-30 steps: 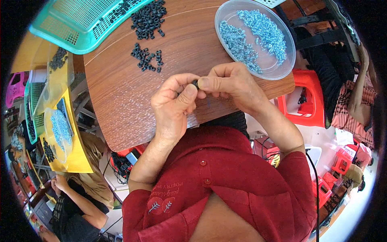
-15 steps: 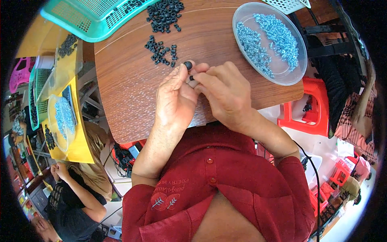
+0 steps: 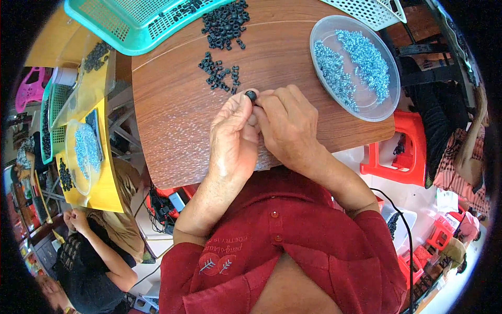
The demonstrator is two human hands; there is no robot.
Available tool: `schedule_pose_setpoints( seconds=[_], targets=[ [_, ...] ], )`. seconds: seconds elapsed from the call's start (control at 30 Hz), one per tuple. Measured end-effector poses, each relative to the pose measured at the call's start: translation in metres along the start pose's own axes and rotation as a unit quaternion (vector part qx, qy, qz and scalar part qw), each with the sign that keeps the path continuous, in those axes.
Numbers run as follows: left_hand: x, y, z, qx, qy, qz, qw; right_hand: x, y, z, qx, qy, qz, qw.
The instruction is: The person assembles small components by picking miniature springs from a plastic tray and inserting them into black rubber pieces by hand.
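A round, glossy black cap-like part [image 3: 250, 96] is pinched between the thumb and fingers of my left hand [image 3: 232, 131]. My right hand [image 3: 290, 118] is closed against it from the right, thumb and fingertips pressed together beside the part. What those right fingertips hold is hidden. Just beyond my hands lies a loose group of small black ring-like pieces [image 3: 217, 72] on the brown wooden table [image 3: 172, 115]. Farther back is a denser pile of black pieces [image 3: 226, 25], some round-topped.
A clear round tray [image 3: 360, 111] of small shiny blue pieces stands at the right. Teal basket [image 3: 137, 46] back left, white basket [image 3: 366, 15] back right. A red stool [image 3: 405, 149] is at the right; a person in black [image 3: 97, 261] sits at left.
Both hands have come slightly nearer and to the right. My right fingertips have closed up to the round part; the small black piece seen in them before is out of sight.
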State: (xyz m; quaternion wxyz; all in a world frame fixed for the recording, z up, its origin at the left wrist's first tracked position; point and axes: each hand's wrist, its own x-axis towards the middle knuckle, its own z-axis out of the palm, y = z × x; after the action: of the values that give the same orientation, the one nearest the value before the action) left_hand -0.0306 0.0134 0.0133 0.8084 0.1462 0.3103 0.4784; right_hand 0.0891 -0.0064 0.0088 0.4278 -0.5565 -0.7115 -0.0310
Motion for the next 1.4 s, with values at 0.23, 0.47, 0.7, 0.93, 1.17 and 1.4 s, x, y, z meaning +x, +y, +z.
schedule_pose_setpoints(
  seconds=[0.23, 0.47, 0.7, 0.93, 1.17, 1.4],
  targets=[
    [-0.001, 0.003, 0.003, 0.074, -0.043, 0.049, 0.995, -0.003, 0.002, -0.020, 0.270, -0.051, 0.209, 0.938],
    [-0.001, -0.005, 0.000, 0.142, -0.019, 0.113, 0.983, 0.003, -0.007, -0.028, 0.516, -0.039, 0.385, 0.764],
    [0.001, -0.015, 0.003, 0.172, 0.006, 0.156, 0.973, -0.016, -0.012, -0.006, 0.524, 0.030, 0.388, 0.757],
    [0.000, -0.015, 0.000, 0.206, 0.011, 0.216, 0.954, -0.017, -0.016, 0.000, 0.300, 0.056, 0.249, 0.919],
    [0.004, -0.011, -0.004, 0.203, 0.016, 0.186, 0.961, -0.012, -0.004, -0.001, 0.137, 0.063, 0.044, 0.988],
    [0.002, -0.005, 0.002, 0.181, -0.046, 0.134, 0.973, -0.005, -0.007, -0.030, 0.348, 0.030, 0.284, 0.893]
  ],
)
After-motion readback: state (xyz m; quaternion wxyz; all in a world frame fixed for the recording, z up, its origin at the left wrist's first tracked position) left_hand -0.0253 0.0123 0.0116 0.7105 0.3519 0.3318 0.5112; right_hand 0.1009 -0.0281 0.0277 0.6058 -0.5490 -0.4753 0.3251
